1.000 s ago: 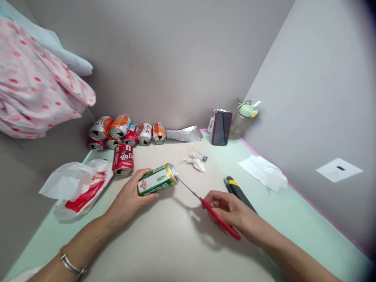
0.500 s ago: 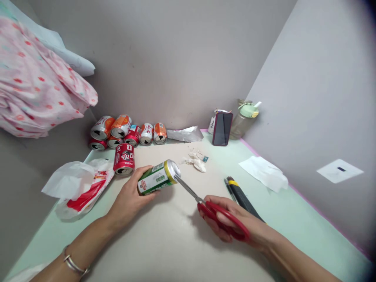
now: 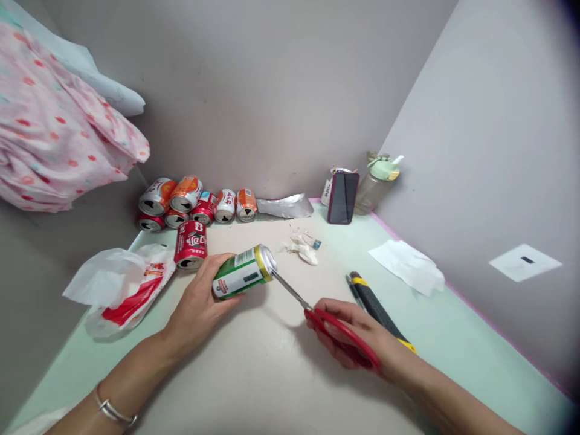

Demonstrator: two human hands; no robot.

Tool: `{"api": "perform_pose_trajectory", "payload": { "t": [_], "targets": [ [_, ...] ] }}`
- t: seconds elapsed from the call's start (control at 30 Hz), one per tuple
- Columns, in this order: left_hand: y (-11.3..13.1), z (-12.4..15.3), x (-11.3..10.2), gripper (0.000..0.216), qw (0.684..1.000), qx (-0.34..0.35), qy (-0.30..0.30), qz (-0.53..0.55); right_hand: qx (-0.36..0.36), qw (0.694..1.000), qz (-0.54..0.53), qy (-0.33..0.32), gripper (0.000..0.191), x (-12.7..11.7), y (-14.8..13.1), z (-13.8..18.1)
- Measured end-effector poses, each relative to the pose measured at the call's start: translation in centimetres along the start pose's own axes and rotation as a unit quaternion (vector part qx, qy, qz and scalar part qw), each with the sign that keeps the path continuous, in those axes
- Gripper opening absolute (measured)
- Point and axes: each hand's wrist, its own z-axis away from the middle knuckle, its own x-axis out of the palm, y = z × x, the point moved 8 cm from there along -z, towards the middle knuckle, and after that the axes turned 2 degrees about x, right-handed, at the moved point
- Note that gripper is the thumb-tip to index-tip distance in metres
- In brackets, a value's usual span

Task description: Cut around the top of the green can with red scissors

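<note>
My left hand [image 3: 199, 305] is wrapped round a green and white can [image 3: 242, 273] with a gold rim, holding it on its side just above the table. My right hand [image 3: 351, 335] grips red-handled scissors [image 3: 338, 329]. Their metal blades point up and left, and the tips touch the can's silver end near the rim. A silver bracelet [image 3: 111, 411] sits on my left wrist.
A red can [image 3: 191, 243] lies near the green can, with several more cans [image 3: 194, 202] against the back wall. A plastic bag [image 3: 118, 289] is at left. A black and yellow utility knife [image 3: 376, 308], tissue [image 3: 408, 264], phone [image 3: 343, 197], bottle [image 3: 376, 183] and scraps [image 3: 302, 249] lie right.
My right hand shifted its grip on the scissors, turning the red handles from edge-on to spread in my fingers. The can tilted up slightly and the blade tips stayed at its end.
</note>
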Motion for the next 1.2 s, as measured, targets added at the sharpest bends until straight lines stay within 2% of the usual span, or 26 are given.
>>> {"api": "perform_pose_trajectory", "payload": {
  "t": [0.1, 0.17, 0.23, 0.33, 0.47, 0.67, 0.73, 0.9, 1.0, 1.1, 1.2],
  "targets": [
    [-1.1, 0.0, 0.2, 0.055, 0.993, -0.054, -0.028, 0.098, -0.031, 0.990, 0.137, 0.013, 0.037, 0.2, -1.3, 0.5],
    [-1.3, 0.0, 0.2, 0.048, 0.983, -0.058, -0.042, 0.172, -0.051, 0.968, 0.245, 0.023, 0.036, 0.5, -2.3, 1.0],
    [-0.9, 0.0, 0.0, 0.051, 0.978, -0.048, -0.062, 0.195, -0.054, 0.951, 0.305, 0.017, 0.033, 0.9, -2.7, 1.3],
    [-0.2, 0.2, 0.2, 0.078, 0.984, -0.069, -0.104, 0.130, -0.052, 0.939, 0.340, 0.015, 0.032, 1.1, -2.9, 1.5],
    [0.7, 0.5, 0.5, 0.067, 0.993, -0.064, -0.098, 0.033, -0.079, 0.914, 0.395, 0.052, 0.026, 0.9, -3.4, 1.4],
    [1.1, 0.7, -0.2, 0.064, 0.993, 0.006, 0.017, -0.117, -0.099, 0.858, 0.490, 0.119, 0.020, 1.0, -3.0, 1.6],
    [1.5, 0.8, -0.3, 0.064, 0.988, 0.023, 0.026, -0.152, -0.105, 0.846, 0.507, 0.125, 0.019, 1.2, -2.9, 1.7],
    [1.9, 0.8, -0.4, 0.058, 0.984, 0.008, 0.023, -0.174, -0.113, 0.828, 0.533, 0.131, 0.017, 1.8, -2.8, 1.8],
    [1.8, 0.8, -0.4, 0.055, 0.989, -0.001, 0.027, -0.148, -0.119, 0.824, 0.538, 0.130, 0.015, 1.8, -2.9, 1.7],
    [1.2, 0.8, -0.4, 0.055, 0.998, -0.028, 0.017, -0.061, -0.147, 0.818, 0.547, 0.103, 0.015, 1.8, -2.8, 1.4],
    [1.1, 0.6, -0.2, 0.070, 0.998, -0.038, -0.017, 0.043, -0.180, 0.792, 0.576, 0.092, 0.016, 1.7, -2.6, 1.4]
  ]
}}
